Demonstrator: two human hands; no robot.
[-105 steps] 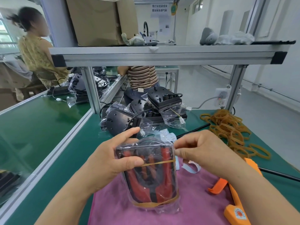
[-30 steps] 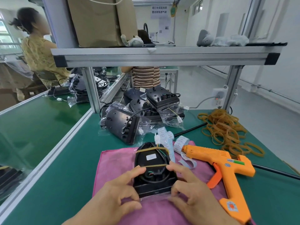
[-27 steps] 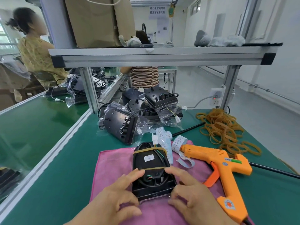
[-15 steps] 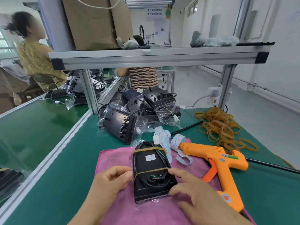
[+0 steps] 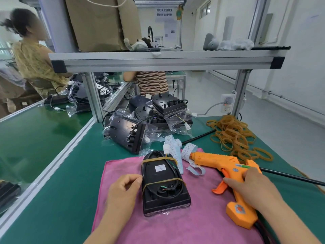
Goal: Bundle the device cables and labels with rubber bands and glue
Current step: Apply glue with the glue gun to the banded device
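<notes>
The device (image 5: 163, 182) lies banded on the pink cloth (image 5: 175, 226), my left hand (image 5: 124, 189) loosely curled and empty at its edge, my right hand (image 5: 251, 187) gripping the glue gun (image 5: 216, 160), so gluing seems next: lift it and aim the nozzle at the cable (image 5: 159, 196).

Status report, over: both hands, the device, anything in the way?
Left hand loosely curled beside device, holding nothing. Right hand grips glue gun on pink cloth. Device flat, two rubber bands on. Label strips lie by gun nozzle.
</notes>
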